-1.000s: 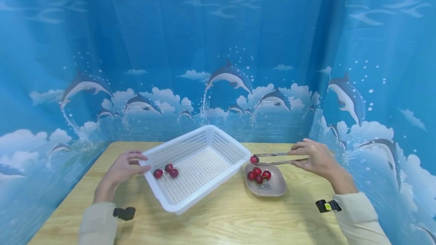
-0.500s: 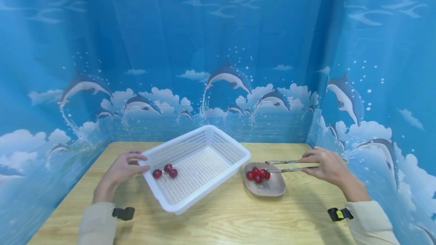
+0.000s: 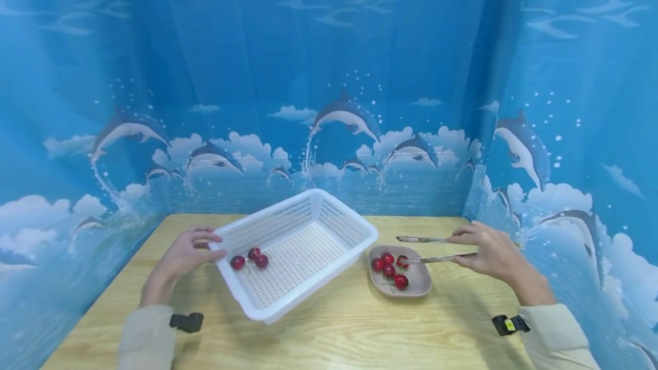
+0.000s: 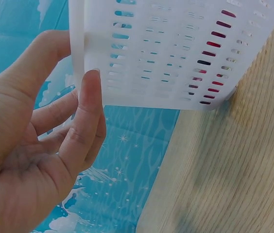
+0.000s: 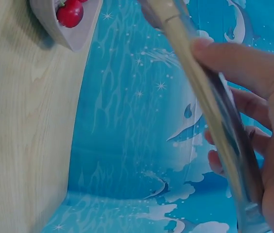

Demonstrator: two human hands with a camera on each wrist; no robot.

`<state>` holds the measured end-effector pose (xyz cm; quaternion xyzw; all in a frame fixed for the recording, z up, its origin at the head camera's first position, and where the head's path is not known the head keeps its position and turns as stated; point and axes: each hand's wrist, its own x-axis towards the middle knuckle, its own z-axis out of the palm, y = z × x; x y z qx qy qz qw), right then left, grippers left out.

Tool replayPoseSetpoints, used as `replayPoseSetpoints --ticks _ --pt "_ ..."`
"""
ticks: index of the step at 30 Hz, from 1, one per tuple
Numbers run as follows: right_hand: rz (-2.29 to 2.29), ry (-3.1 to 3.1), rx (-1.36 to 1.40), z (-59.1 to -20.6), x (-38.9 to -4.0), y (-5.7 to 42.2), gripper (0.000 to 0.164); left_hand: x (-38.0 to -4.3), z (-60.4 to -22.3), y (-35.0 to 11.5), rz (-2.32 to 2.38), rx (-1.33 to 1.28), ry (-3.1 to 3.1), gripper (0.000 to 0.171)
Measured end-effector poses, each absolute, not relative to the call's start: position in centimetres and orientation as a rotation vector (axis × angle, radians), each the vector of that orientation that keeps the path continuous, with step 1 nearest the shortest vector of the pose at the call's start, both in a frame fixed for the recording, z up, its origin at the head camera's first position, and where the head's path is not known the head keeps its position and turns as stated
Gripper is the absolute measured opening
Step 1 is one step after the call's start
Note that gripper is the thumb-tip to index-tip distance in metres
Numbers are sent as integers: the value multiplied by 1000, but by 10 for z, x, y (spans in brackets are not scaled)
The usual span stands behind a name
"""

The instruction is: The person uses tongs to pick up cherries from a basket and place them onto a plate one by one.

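Observation:
My left hand [image 3: 191, 253] pinches the left rim of a white perforated plastic basket [image 3: 349, 257], thumb and fingers on either side of its wall [image 4: 146, 63]. Three dark red cherries [image 3: 262, 261] lie at the basket's left end. A pair of metal tongs [image 3: 437, 259] is in my right hand [image 3: 488, 250], its arms spread apart with nothing between the tips. The lower tip overlaps one cherry [image 3: 402, 262] in a small beige dish [image 3: 418, 287]. Several red cherries rest in that dish, one of them [image 3: 401, 282] nearer its front.
Both containers are over a light wooden table [image 3: 329, 338], the basket set at a slant to the dish's left. Blue curtains [image 3: 329, 73] printed with dolphins enclose the back and sides. Each wrist wears a black strap [image 3: 510, 325].
The tongs held a cherry beside the basket's right corner, then moved right over the dish and released it. Their arms have spread, and one cherry now lies toward the dish's front. Left hand stays.

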<state>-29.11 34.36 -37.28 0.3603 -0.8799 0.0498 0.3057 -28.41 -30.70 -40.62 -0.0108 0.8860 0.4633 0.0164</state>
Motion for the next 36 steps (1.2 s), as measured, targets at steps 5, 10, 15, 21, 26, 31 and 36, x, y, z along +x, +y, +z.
replayPoseSetpoints --ticks 5,10,15,21,26,31,36 --pt "150 -2291 912 -368 -292 334 43 -284 -407 -307 1440 -16 2761 64" --pt "179 -2256 888 -362 -296 323 41 -285 -409 -308 1436 -8 2774 63" --pt "187 -2213 908 -358 -302 313 41 -285 -410 -309 1440 31 2789 60" --pt "180 -2184 961 -349 -310 295 50 -284 -410 -310 1453 50 2784 60" --pt "220 -2177 1007 -341 -316 273 63 -284 -410 -309 1457 46 2781 60" --pt "287 -2190 1071 -334 -323 247 64 -284 -409 -309 1458 32 2777 60" --pt "306 -2212 1117 -327 -332 218 61 -284 -409 -308 1462 19 2768 60"
